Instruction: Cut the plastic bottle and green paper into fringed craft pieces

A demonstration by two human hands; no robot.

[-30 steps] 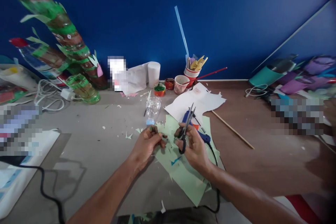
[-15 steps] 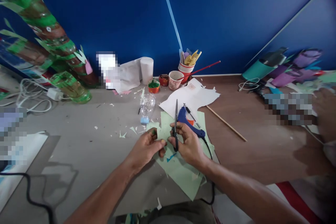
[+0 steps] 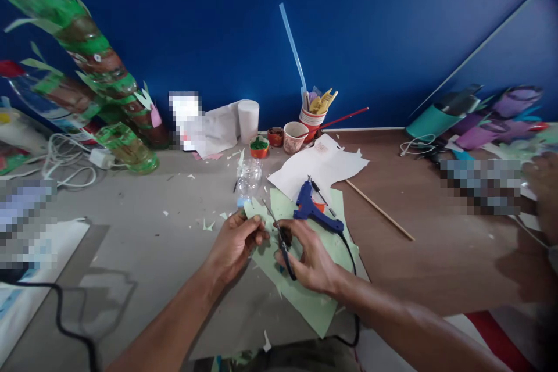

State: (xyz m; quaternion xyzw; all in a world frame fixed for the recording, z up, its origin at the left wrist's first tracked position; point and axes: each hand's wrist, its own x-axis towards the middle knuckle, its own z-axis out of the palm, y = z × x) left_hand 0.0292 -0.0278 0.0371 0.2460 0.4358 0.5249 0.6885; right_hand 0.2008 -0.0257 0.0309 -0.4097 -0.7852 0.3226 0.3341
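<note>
My left hand (image 3: pixel 233 244) pinches a small piece of light green paper (image 3: pixel 251 207) between thumb and fingers. In my right hand (image 3: pixel 316 258) is a pair of scissors (image 3: pixel 286 253), its blades tilted up and to the left, close to the paper piece. Whether the blades touch the paper I cannot tell. Beneath both hands lies a larger light green sheet (image 3: pixel 320 308). A blue glue gun (image 3: pixel 311 209) rests on that sheet just beyond my right hand, beside a black pen (image 3: pixel 321 196).
A clear plastic bottle (image 3: pixel 250 177) and paper scraps lie beyond my left hand. White paper (image 3: pixel 318 165), paint pots (image 3: pixel 259 148), paper cups (image 3: pixel 295 138) and a wooden stick (image 3: pixel 379 209) are farther back. Painted bottles (image 3: pixel 126 148) stand left. Another person's hand (image 3: pixel 543 183) is at right.
The scissors have swung from upright to leaning left, and my right hand has turned with them. My left hand has shifted left, and the green paper in its fingers now shows. The view has shifted slightly.
</note>
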